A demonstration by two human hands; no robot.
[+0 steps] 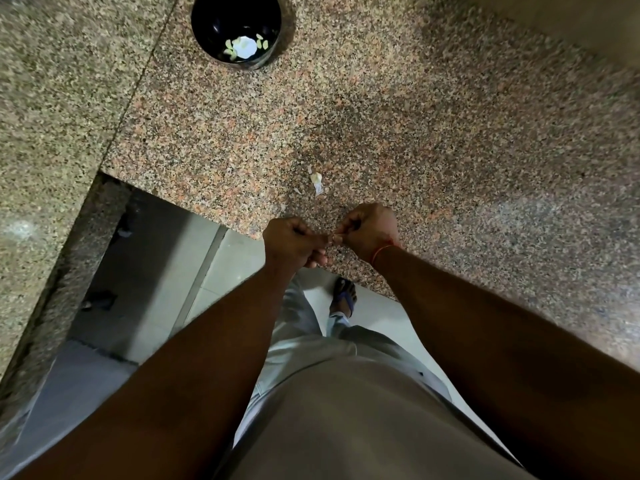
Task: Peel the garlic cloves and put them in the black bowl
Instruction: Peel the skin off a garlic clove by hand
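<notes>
My left hand (294,245) and my right hand (369,230) meet over the near edge of the granite counter (450,133). Their fingertips pinch a small garlic clove (335,237) between them; most of it is hidden by the fingers. The black bowl (207,15) stands at the far side of the counter and holds several pale peeled cloves (244,47). A few bits of white garlic skin (317,181) lie on the counter just beyond my hands.
The counter has an inner corner at the left, where a second granite slab (52,116) runs along the side. Below are a tiled floor (221,265) and a foot in a blue sandal (344,296).
</notes>
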